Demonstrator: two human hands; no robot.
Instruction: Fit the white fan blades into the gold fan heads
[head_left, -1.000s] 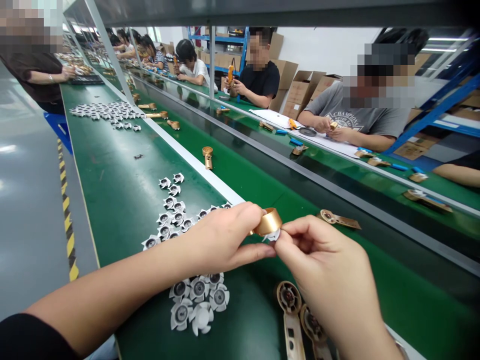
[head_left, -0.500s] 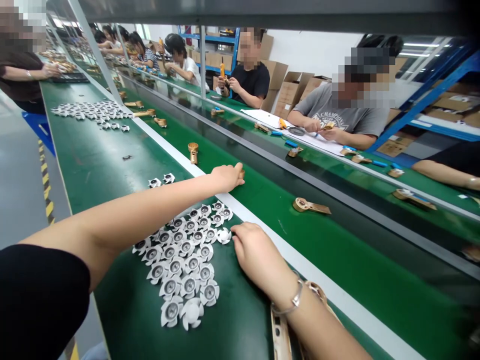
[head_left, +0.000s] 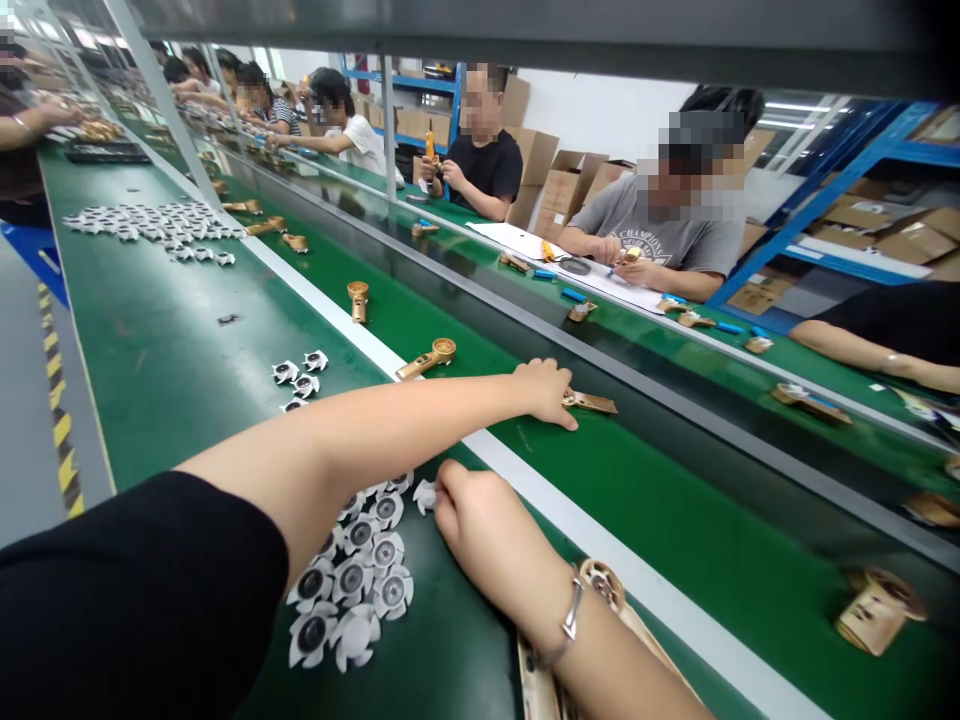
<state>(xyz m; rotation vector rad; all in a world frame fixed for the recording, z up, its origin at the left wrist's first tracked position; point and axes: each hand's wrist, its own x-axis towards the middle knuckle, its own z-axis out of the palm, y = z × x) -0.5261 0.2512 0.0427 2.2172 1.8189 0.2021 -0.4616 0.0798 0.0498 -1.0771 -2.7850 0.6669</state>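
My left hand [head_left: 545,390] is stretched over the green belt, fingers spread at the round end of a gold handheld-fan housing [head_left: 594,403]. The fingers partly cover that end; no closed grip shows. My right hand [head_left: 476,510] is closed in a pinch at the edge of a white fan blade wheel [head_left: 425,496], low over the green worktop. More white blade wheels [head_left: 352,577] lie in a cluster left of it, partly hidden by my left arm. Under my right forearm are gold housings [head_left: 602,582], half covered. Another gold housing [head_left: 429,358] lies across the belt's white edge strip.
Further gold housings lie on the belt, one upright [head_left: 358,300] and one at the right [head_left: 874,610]. A second group of blade wheels [head_left: 150,222] is up the worktop. Co-workers sit across the line, one in a grey shirt [head_left: 675,240]. A metal post [head_left: 388,130] stands beyond the belt.
My left hand has left one gold housing at the belt's edge and moved right to another. My right fingers have closed on a blade wheel. The view has shifted slightly.
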